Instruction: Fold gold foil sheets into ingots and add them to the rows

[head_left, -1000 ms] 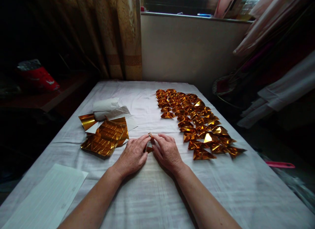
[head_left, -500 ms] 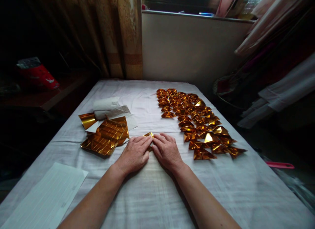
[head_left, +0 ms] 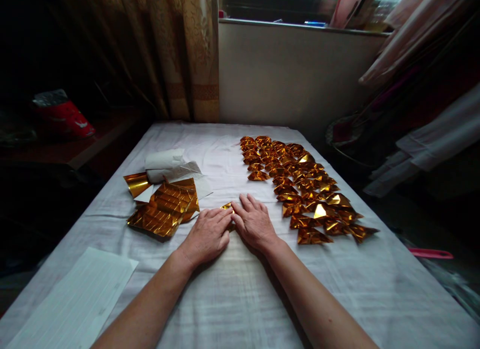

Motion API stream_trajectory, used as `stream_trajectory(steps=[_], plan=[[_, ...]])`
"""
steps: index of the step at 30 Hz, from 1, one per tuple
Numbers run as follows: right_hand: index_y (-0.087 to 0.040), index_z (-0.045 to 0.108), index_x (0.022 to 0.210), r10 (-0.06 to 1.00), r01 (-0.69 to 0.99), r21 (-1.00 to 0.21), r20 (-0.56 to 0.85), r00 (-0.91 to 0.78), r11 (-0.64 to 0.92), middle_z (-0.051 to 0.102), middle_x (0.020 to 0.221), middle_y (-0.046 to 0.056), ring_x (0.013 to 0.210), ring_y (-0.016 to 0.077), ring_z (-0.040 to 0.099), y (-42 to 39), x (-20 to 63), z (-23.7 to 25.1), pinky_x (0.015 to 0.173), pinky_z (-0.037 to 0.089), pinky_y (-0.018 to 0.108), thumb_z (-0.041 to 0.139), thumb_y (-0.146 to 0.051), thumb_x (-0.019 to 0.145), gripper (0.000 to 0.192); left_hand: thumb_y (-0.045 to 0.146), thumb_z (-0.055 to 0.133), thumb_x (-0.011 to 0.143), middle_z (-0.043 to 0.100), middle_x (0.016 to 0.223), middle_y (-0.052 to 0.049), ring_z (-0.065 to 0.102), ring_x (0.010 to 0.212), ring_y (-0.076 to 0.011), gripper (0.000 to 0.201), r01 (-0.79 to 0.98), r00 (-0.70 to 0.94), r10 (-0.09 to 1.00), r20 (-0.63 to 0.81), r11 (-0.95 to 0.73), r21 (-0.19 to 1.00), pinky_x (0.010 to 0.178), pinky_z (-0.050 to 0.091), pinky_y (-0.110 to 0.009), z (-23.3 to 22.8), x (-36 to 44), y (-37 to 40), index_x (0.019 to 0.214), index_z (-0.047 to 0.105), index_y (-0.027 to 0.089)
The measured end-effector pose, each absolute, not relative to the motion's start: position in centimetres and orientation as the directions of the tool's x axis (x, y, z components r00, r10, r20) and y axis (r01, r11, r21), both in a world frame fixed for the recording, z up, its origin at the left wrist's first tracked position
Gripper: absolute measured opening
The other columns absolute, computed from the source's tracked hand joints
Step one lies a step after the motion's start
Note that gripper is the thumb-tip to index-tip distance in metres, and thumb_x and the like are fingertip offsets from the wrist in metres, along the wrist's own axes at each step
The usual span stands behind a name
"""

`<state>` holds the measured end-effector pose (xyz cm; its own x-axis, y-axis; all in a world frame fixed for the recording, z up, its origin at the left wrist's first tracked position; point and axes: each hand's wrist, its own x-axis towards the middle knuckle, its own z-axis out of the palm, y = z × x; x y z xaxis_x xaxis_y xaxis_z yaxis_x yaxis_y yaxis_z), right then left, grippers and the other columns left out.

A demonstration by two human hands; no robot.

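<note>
Both my hands rest side by side on the white cloth, fingers pointing away from me. My left hand (head_left: 207,235) and my right hand (head_left: 254,221) press down on a small piece of gold foil paper (head_left: 226,206), and only its far tip shows between my fingertips. To the left lies a stack of creased gold foil sheets (head_left: 165,209) on white paper. To the right, several folded gold foil pieces (head_left: 300,189) lie in rows running away from me.
The table is covered by a white cloth (head_left: 232,294). A white lined sheet (head_left: 78,304) lies at the near left corner. A roll of white paper (head_left: 163,161) sits behind the foil stack. A curtain (head_left: 180,54) and a low wall stand beyond the table's far edge.
My hands have lowered from pinching the small foil piece to pressing it flat against the cloth, with my right fingers now spread forward. The view shifted slightly.
</note>
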<state>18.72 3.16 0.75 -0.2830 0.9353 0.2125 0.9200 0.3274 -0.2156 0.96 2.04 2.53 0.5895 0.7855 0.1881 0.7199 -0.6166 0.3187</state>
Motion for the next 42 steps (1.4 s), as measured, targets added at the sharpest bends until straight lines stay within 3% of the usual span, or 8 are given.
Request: stream_trajectory(steps=[10, 16, 22, 35, 42], plan=[[-0.028, 0.054, 0.139, 0.934, 0.921, -0.180, 0.160, -0.318, 0.345, 0.044, 0.151, 0.014, 0.141, 0.0329, 0.037, -0.1, 20.8, 1.0, 0.108, 0.033, 0.051, 0.053, -0.036, 0.096, 0.044, 0.014, 0.053, 0.082, 0.060, 0.137, -0.008, 0.053, 0.126, -0.0265, 0.047, 0.721, 0.563, 0.805, 0.187, -0.588, 0.366, 0.107, 0.036, -0.049, 2.5, 1.0, 2.0, 0.128, 0.057, 0.021], [-0.024, 0.058, 0.135, 0.926, 0.884, -0.285, 0.181, -0.331, 0.372, 0.050, 0.146, 0.013, 0.137, 0.0316, 0.042, 0.6, 20.7, 1.4, 0.109, 0.033, 0.049, 0.057, -0.029, 0.090, 0.045, 0.008, 0.050, 0.078, 0.056, 0.139, -0.010, 0.051, 0.127, -0.0238, 0.061, 0.655, 0.511, 0.791, 0.335, -0.611, 0.444, 0.107, 0.038, -0.044, 1.4, 0.8, 1.9, 0.138, 0.042, 0.021], [-0.022, 0.061, 0.128, 0.908, 0.828, -0.380, 0.243, -0.340, 0.412, 0.057, 0.140, 0.011, 0.133, 0.0309, 0.045, 0.9, 20.7, 1.0, 0.108, 0.034, 0.050, 0.058, -0.024, 0.086, 0.042, 0.006, 0.052, 0.078, 0.052, 0.135, -0.011, 0.048, 0.129, -0.0244, 0.051, 0.577, 0.485, 0.764, 0.425, -0.645, 0.501, 0.109, 0.040, -0.045, 1.1, 0.6, 2.1, 0.125, 0.043, 0.023], [-0.020, 0.063, 0.122, 0.813, 0.727, -0.385, 0.402, -0.421, 0.568, 0.066, 0.128, 0.009, 0.120, 0.0270, 0.058, 2.4, 21.0, 0.0, 0.101, 0.044, 0.046, 0.056, -0.015, 0.083, 0.040, 0.016, 0.060, 0.088, 0.059, 0.119, -0.009, 0.059, 0.108, -0.0235, 0.006, 0.722, 0.458, 0.756, 0.467, -0.623, 0.300, 0.095, 0.051, -0.039, 1.7, -0.3, 1.0, 0.092, 0.058, 0.020], [-0.022, 0.066, 0.116, 0.763, 0.721, -0.323, 0.478, -0.435, 0.613, 0.067, 0.127, 0.007, 0.116, 0.0256, 0.059, 2.7, 20.6, 0.1, 0.095, 0.046, 0.043, 0.059, -0.019, 0.090, 0.028, 0.022, 0.072, 0.081, 0.063, 0.112, -0.008, 0.061, 0.102, -0.0250, 0.019, 0.790, 0.422, 0.804, 0.419, -0.553, 0.265, 0.088, 0.054, -0.039, 1.8, 0.1, 0.2, 0.097, 0.063, 0.019]])
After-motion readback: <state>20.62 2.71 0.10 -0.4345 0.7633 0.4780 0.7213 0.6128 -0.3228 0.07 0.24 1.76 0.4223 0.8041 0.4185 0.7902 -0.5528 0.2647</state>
